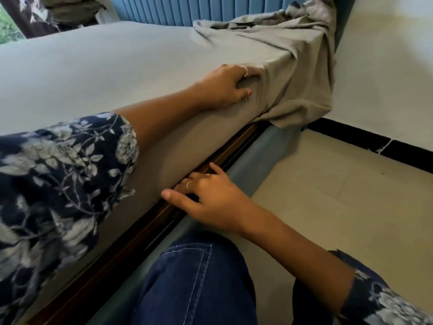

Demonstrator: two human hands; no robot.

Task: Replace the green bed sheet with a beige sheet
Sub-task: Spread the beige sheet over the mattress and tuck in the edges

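A beige-grey sheet [112, 73] covers the mattress, smooth over most of the top and bunched in loose folds at the far corner [293, 66], where it hangs over the edge toward the floor. My left hand [225, 87] lies on the mattress's upper edge near that corner, fingers curled into the sheet and gripping a fold. My right hand [206, 195] is lower, at the mattress's bottom edge, with its fingers pushed into the gap between mattress and bed frame; the fingertips are hidden. No green sheet is in view.
A brown wooden rail [150, 221] and a blue padded bed frame [257, 156] run along the mattress side. A blue ribbed headboard [187, 8] stands behind. Pale floor tiles [339, 195] and a white wall with black skirting [375, 141] lie to the right. My denim-clad knee [199, 277] is near the frame.
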